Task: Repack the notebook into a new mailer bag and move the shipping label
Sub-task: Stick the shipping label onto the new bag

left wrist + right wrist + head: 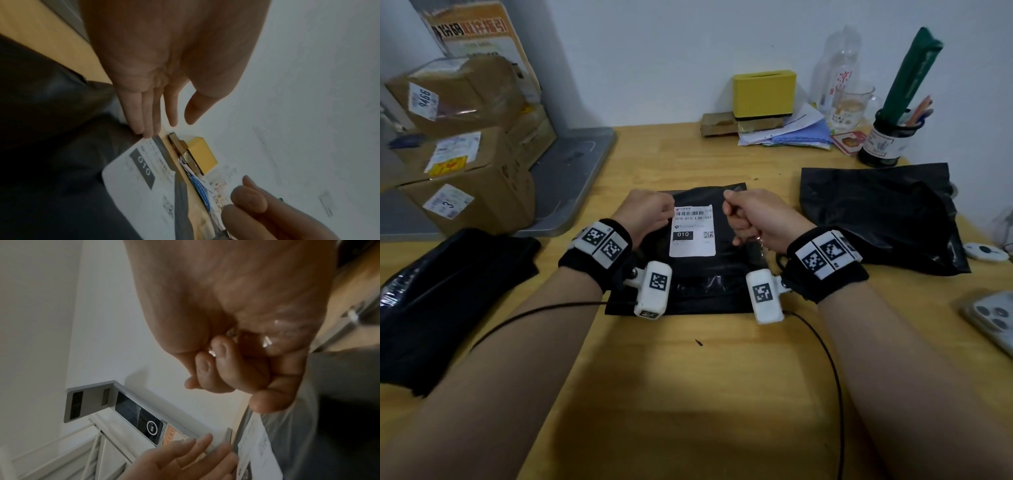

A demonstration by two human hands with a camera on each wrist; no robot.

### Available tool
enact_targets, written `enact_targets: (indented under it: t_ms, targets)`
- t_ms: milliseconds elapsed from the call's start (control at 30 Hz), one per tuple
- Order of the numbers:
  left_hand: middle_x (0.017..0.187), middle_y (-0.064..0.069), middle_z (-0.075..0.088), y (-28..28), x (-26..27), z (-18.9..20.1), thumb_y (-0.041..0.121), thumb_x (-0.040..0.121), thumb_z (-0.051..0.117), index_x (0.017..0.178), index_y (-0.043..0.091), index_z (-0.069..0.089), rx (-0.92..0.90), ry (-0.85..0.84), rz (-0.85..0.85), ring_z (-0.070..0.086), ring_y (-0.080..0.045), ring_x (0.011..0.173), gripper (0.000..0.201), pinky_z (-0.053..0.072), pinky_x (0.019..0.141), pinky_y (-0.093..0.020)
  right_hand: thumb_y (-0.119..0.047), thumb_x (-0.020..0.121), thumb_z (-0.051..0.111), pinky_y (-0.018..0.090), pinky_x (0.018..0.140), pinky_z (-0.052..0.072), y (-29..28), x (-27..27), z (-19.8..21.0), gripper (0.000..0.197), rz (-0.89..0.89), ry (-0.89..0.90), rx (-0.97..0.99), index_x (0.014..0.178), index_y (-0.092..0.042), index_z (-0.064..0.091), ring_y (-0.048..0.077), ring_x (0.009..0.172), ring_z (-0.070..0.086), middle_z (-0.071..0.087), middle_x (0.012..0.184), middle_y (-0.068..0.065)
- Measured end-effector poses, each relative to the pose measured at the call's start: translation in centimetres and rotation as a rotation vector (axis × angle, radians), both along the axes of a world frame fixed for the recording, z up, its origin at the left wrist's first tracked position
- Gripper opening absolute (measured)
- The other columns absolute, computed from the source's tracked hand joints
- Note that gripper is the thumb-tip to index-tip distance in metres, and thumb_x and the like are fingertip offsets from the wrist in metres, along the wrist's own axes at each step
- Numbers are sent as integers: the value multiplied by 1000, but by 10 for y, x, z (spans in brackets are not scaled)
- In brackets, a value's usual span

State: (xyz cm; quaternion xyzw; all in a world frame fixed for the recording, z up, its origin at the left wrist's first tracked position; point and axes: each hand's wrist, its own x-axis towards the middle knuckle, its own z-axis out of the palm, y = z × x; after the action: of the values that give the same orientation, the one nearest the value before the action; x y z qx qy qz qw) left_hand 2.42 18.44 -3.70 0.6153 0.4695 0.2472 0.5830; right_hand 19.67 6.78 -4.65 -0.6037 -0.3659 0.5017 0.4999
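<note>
A black mailer bag (709, 284) lies flat mid-table with a white shipping label (691, 233) on it. My left hand (654, 212) has straight fingers, and their tips (148, 129) press the bag (51, 129) at the label's (131, 181) far-left corner. At the label's far-right corner, my right hand (743, 212) is curled and pinches a clear film (736, 188). In the right wrist view the fist (226, 369) holds the film (287, 426), which stretches down over the label (257, 451). No notebook is visible.
A second, crumpled black mailer (883, 212) lies at the right, and a black wrapped bundle (448, 291) at the left. Cardboard boxes (465, 154) stand on a grey tray (571, 178). A phone (993, 318) lies near the right edge. A yellow box (763, 92) and pen cup (887, 137) stand at the back.
</note>
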Motion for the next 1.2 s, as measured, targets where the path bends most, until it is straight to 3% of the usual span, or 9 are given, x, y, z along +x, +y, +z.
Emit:
enact_targets:
  t_ms: [167,400,567,667,733,833,1000,1100,1200]
  targets:
    - [107,-5,74,-29,-19,16,12,96,56,103,14,70,81,1,-64,70,-22,99,15,59,87,-37,-33,109,40,32,54,35,-26,-13,9,38,-38,14,35,77,-16,53,14,41,26,33,49,-3]
    - [102,-4,77,-95,-36,25,22,94,64,111,13,71,45,61,-289,67,-18,78,20,55,71,-29,-32,109,37,33,54,37,-66,-39,27,37,-156,98,215,80,-16,52,16,47,32,36,54,-1]
    - [91,-6,72,-130,-25,33,41,96,61,118,12,64,18,40,-549,56,-14,62,36,47,59,-26,-31,109,36,35,65,46,-86,-56,44,37,-233,107,341,86,-13,58,23,70,59,69,77,9]
    - [81,-3,67,-144,-15,34,37,97,61,120,2,63,100,12,-577,50,-12,56,42,42,52,-25,-32,110,35,42,86,53,-91,-65,47,38,-195,110,374,91,-13,62,27,91,64,76,105,17]
    - [75,0,66,-148,-10,33,31,94,65,110,-2,64,191,12,-542,49,-11,53,37,41,47,-22,-32,111,32,32,79,57,-94,-69,48,40,-182,108,390,94,-12,62,27,97,66,73,116,20]
    - [70,2,65,-148,-9,28,25,93,67,94,8,65,261,-4,-509,48,-9,51,17,39,44,-21,-34,112,29,19,51,52,-97,-74,48,41,-139,107,377,100,-10,60,28,93,66,69,124,22]
    - [70,1,65,-144,-13,18,22,95,65,87,7,68,301,19,-477,47,-9,48,17,40,44,-23,-34,112,28,23,40,42,-99,-77,45,41,-71,41,306,107,-9,59,19,68,66,66,127,23]
    - [72,1,66,-139,-15,18,20,97,61,79,13,67,320,-6,-429,50,-10,49,21,41,47,-26,-32,111,34,29,48,42,-94,-73,39,37,-74,-70,301,105,-9,63,21,69,62,67,118,23]
    - [71,1,64,-129,-20,19,23,100,55,84,15,59,253,-53,-319,51,-11,48,18,39,47,-24,-26,108,44,37,72,60,-93,-65,36,31,-193,48,381,99,-3,63,32,87,72,70,119,22]
